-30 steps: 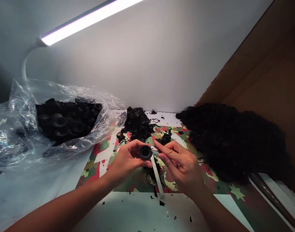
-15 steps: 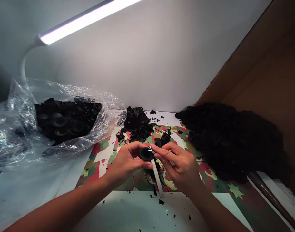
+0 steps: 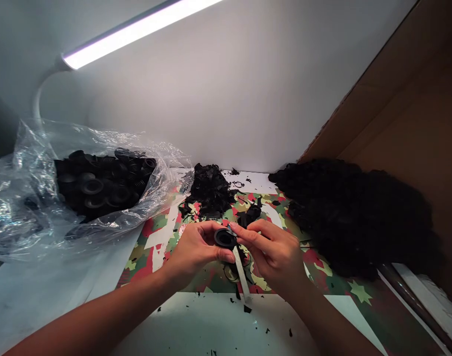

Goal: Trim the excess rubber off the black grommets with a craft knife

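Between the thumb and fingers of my left hand [image 3: 196, 249] is a round black rubber part [image 3: 225, 238], its ringed opening turned up toward me. My right hand [image 3: 275, 249] is closed in a pinch at the part's right rim, on a small thin shiny piece [image 3: 229, 228] that looks like a blade; most of it is hidden by the fingers. Beneath the hands a flat white strip [image 3: 242, 279] runs toward me, with black scraps around it.
On the left, a clear plastic bag [image 3: 166, 168] holds many black rubber parts [image 3: 92, 187]. Piles of black scraps [image 3: 211, 190] lie on the camouflage-patterned sheet [image 3: 151, 247]. A large black heap [image 3: 359, 217] rests against a cardboard box [image 3: 426, 118]. Overhead shines a lamp [image 3: 137, 34].
The shiny piece in my right fingers has shifted slightly from over the part's opening to its upper right rim. The rubber part has tilted a little; my left hand stays nearly in place.
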`<control>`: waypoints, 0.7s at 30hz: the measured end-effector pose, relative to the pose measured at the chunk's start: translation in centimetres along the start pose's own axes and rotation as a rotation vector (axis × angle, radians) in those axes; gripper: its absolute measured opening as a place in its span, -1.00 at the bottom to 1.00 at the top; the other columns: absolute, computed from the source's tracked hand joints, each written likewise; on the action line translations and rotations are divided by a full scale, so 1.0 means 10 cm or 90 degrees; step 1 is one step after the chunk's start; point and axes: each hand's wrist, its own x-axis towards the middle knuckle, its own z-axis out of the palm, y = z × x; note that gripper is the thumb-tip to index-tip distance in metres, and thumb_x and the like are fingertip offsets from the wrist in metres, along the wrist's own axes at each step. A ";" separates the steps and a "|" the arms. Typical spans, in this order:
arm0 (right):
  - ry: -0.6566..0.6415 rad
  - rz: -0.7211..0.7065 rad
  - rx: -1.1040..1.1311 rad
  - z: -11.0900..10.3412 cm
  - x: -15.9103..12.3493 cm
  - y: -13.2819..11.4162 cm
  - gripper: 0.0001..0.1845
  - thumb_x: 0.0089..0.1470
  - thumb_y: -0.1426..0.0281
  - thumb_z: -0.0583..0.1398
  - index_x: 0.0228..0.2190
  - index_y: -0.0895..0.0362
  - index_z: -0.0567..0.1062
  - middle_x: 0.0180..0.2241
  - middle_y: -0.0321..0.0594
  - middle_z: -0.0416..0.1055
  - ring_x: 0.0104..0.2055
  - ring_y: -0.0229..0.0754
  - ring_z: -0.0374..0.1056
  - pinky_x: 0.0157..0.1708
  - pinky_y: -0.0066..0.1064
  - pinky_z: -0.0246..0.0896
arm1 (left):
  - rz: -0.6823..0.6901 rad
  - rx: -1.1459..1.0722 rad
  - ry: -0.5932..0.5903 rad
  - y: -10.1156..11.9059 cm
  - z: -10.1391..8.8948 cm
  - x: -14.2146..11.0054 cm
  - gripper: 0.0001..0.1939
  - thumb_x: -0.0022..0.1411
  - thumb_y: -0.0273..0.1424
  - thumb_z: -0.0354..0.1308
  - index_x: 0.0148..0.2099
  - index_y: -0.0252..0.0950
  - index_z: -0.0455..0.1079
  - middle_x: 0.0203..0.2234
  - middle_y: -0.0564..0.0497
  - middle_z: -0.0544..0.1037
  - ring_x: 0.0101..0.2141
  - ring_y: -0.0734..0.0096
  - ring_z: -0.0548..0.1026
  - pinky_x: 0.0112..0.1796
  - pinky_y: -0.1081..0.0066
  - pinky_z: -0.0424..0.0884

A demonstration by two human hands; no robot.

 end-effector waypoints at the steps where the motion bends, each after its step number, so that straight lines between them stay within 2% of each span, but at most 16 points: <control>1: -0.001 -0.001 0.000 0.00 0.00 0.00 -0.65 0.26 0.52 0.15 -0.01 0.01 0.59 -0.42 -0.24 0.50 -0.43 -0.26 0.36 -0.49 -0.45 0.18 | -0.001 -0.001 -0.001 0.00 0.00 0.00 -0.60 -0.30 -0.39 0.58 -0.35 -0.34 0.56 -0.48 0.04 0.57 -0.42 0.43 0.47 -0.38 0.47 0.44; 5: 0.000 -0.010 -0.002 0.00 0.00 0.01 -0.65 0.24 0.54 0.17 -0.02 0.04 0.59 -0.41 -0.25 0.49 -0.45 -0.28 0.32 -0.50 -0.46 0.14 | 0.000 0.011 -0.008 -0.01 -0.01 0.00 -0.62 -0.27 -0.41 0.57 -0.34 -0.34 0.55 -0.48 0.05 0.57 -0.42 0.47 0.47 -0.37 0.50 0.43; 10: 0.039 -0.046 0.025 0.01 0.02 0.03 -0.66 0.23 0.56 0.19 -0.03 0.04 0.59 -0.44 -0.29 0.47 -0.46 -0.30 0.30 -0.51 -0.49 0.11 | -0.001 0.051 -0.016 0.02 -0.02 0.00 -0.66 -0.23 -0.45 0.56 -0.35 -0.34 0.55 -0.50 0.08 0.55 -0.43 0.50 0.45 -0.39 0.54 0.41; 15: 0.033 -0.038 0.046 0.01 0.01 0.03 -0.65 0.23 0.57 0.18 -0.03 0.03 0.59 -0.43 -0.29 0.47 -0.48 -0.32 0.29 -0.52 -0.50 0.10 | -0.014 0.055 -0.040 0.05 -0.02 0.01 -0.69 -0.20 -0.45 0.55 -0.35 -0.33 0.56 -0.49 0.10 0.55 -0.42 0.50 0.45 -0.39 0.54 0.41; 17: 0.025 -0.011 0.064 0.02 0.01 0.03 -0.66 0.23 0.56 0.18 -0.04 0.03 0.59 -0.42 -0.29 0.46 -0.48 -0.33 0.28 -0.52 -0.50 0.11 | -0.016 0.059 -0.055 0.05 -0.02 0.02 -0.70 -0.17 -0.43 0.54 -0.32 -0.32 0.57 -0.48 0.09 0.55 -0.41 0.50 0.45 -0.36 0.53 0.41; 21: 0.040 0.125 0.160 0.00 0.03 0.04 -0.72 0.27 0.47 0.17 -0.06 0.04 0.61 -0.45 -0.30 0.42 -0.45 -0.30 0.30 -0.46 -0.48 0.20 | -0.018 0.065 -0.095 0.07 -0.04 0.02 -0.72 -0.04 -0.40 0.48 -0.23 -0.31 0.58 -0.38 0.06 0.58 -0.32 0.47 0.49 -0.24 0.49 0.43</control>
